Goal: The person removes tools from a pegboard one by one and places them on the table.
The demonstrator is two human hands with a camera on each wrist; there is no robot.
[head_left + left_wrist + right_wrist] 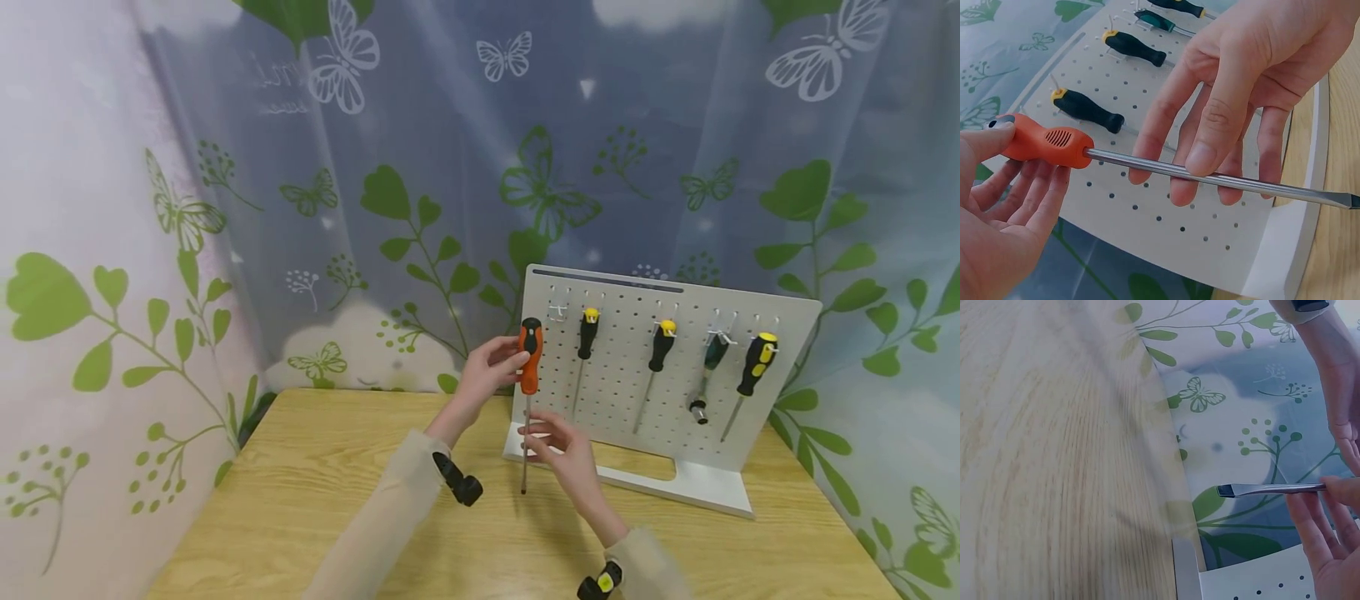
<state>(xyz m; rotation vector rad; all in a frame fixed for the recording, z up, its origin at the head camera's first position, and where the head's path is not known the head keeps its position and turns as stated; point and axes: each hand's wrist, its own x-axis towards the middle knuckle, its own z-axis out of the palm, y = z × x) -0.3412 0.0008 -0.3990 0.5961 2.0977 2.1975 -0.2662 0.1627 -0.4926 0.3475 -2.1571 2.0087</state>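
An orange-and-black flathead screwdriver hangs tip-down in front of the pegboard's left end. Its handle is pinched between the thumb and fingers of my left hand. Lower down, my right hand pinches the steel shaft between thumb and fingers. In the right wrist view the flat blade tip sticks out past the right hand's fingers. The white pegboard stands right behind both hands, with a bare wire hook at its upper left.
On the pegboard hang black-and-yellow screwdrivers and a green-handled ratchet wrench. The board's white base rests on a wooden table. A patterned curtain closes off the back.
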